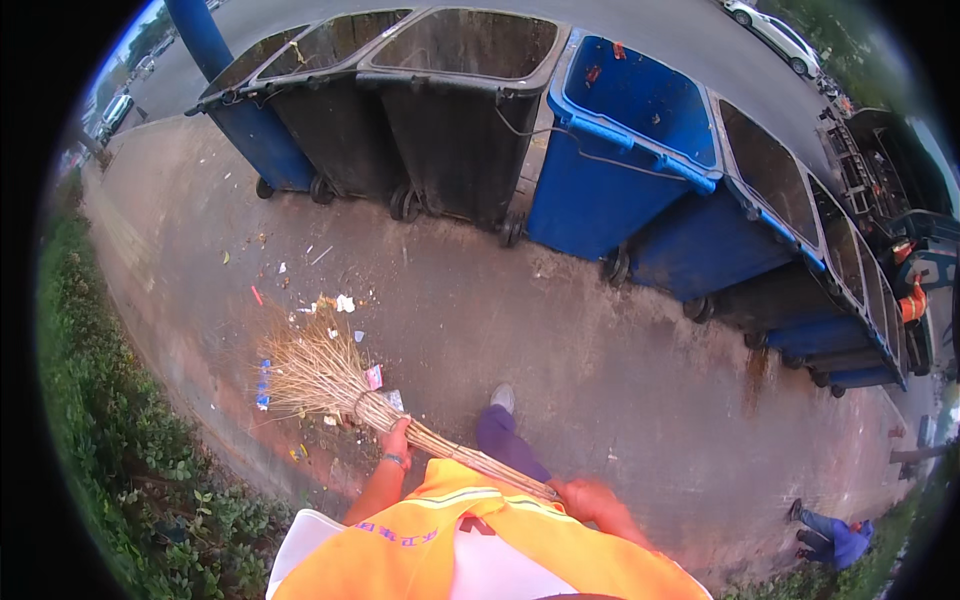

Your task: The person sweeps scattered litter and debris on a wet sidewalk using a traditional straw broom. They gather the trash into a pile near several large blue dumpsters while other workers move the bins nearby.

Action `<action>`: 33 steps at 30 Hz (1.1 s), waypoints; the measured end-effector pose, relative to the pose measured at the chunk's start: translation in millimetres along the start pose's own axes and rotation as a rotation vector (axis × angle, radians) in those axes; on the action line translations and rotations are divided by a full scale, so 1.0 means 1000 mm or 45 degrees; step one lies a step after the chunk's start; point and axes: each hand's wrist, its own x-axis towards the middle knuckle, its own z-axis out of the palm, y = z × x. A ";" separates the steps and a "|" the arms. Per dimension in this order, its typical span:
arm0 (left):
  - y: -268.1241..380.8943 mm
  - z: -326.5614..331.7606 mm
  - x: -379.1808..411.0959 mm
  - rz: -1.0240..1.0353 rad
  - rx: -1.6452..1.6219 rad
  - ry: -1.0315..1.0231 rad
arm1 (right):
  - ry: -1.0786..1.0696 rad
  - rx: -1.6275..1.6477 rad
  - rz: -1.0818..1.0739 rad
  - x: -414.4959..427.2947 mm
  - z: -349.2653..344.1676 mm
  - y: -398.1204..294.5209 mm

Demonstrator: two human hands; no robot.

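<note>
A twig broom (330,367) slants across the front of my body, its bristles spread over the pavement to the left. My left hand (396,442) grips the bundled twigs just behind the binding. Around the upper end of the handle, near my waist, my right hand (581,497) is closed. Scraps of litter lie about the bristles: a crumpled white paper (345,304), a blue-and-white wrapper (263,385), a pink wrapper (374,376) and a red strip (257,295). The bristles hide part of the litter.
Wheeled bins, black (457,142) and blue (592,202), stand in a curved row ahead and to the right. A hedge (157,457) borders the pavement on the left. At right, a worker in orange (913,300) is beside a truck (892,165); another person (832,536) is lower right.
</note>
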 end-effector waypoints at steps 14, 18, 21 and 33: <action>-0.013 0.253 0.090 0.128 0.613 0.022 | -0.145 0.272 0.504 0.046 -0.122 0.044; 0.003 0.273 0.148 0.091 0.854 0.004 | -0.152 0.430 0.483 0.093 -0.138 0.009; 0.011 0.250 0.184 -0.077 0.746 -0.032 | -0.254 0.505 0.360 0.147 -0.143 0.003; 0.121 0.046 0.148 -0.302 -0.131 0.336 | -0.617 -0.078 0.204 0.254 -0.248 -0.103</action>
